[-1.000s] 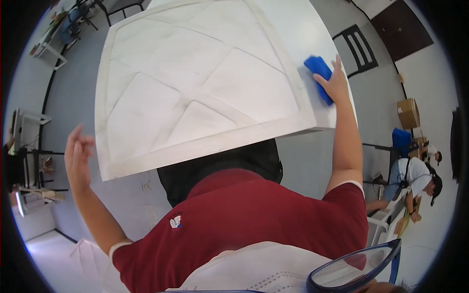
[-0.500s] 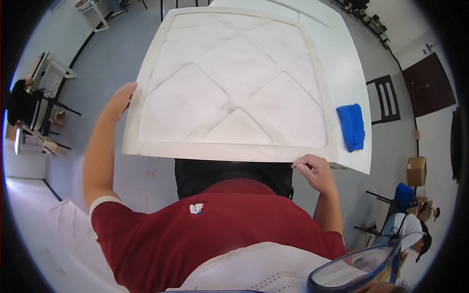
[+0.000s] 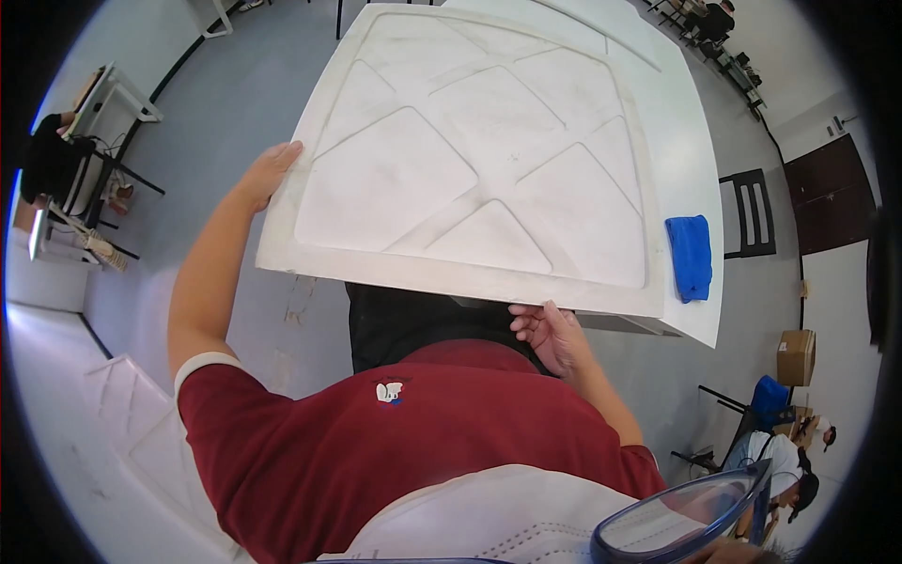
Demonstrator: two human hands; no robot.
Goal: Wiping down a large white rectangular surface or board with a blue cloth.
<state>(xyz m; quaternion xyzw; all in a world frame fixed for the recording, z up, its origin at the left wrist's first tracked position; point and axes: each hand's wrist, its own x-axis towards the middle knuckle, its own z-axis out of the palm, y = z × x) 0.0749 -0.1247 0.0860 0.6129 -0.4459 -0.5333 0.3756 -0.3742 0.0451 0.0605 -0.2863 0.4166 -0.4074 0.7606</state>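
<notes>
A large white panel [image 3: 507, 179] with raised borders and crossing diagonal grooves lies on a white table [image 3: 681, 150], its left part and near edge sticking out past the tabletop. My left hand [image 3: 270, 177] grips the panel's left edge, some of its fingers hidden behind the rim. Below the near edge, my right hand [image 3: 554, 340] has its palm turned up and its fingers loosely bent and apart. One fingertip of it meets the rim; the hand is not wrapped round the panel. On the table's right side rests a folded blue cloth [image 3: 690, 258].
A dark chair [image 3: 750, 214] stands right of the table. Farther right are a cardboard box [image 3: 796, 357], a blue bag [image 3: 770, 399] and a person [image 3: 782, 470]. Another person in black [image 3: 45, 155] sits at the left. A second pale panel [image 3: 155, 432] shows at lower left.
The panel appears shifted right and slightly turned, its near edge now slanting down to the right. My right hand has slid left along that edge and turned palm up. My left hand stays on the left edge.
</notes>
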